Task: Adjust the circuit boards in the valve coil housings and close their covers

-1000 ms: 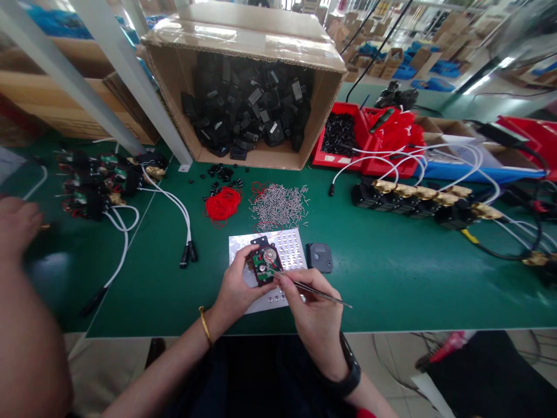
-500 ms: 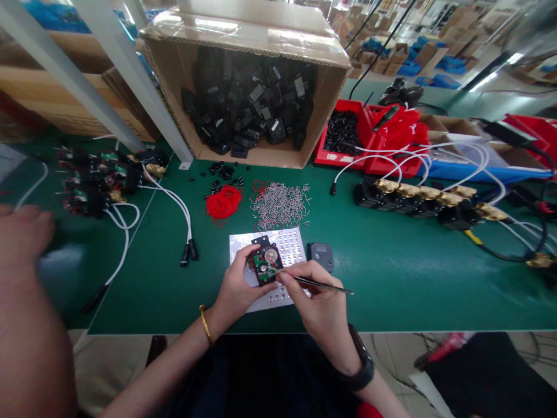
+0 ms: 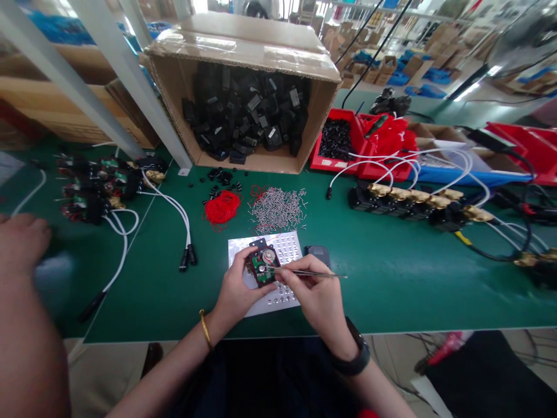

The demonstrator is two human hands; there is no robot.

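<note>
One open black housing (image 3: 265, 262) sits at six o'clock, gripped by the left hand (image 3: 236, 290), the right hand (image 3: 317, 297) pinching tweezers (image 3: 304, 272) over its circuit board (image 3: 256, 262) from three o'clock, fine work apparently calling next for steadiness.

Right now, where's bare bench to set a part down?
Widest: green bench right of the right hand, this side of the brass-fitted black units. Smaller: between the paired black connectors and left hand. Crowded: red wire, metal pins beyond silver sheet.
</note>
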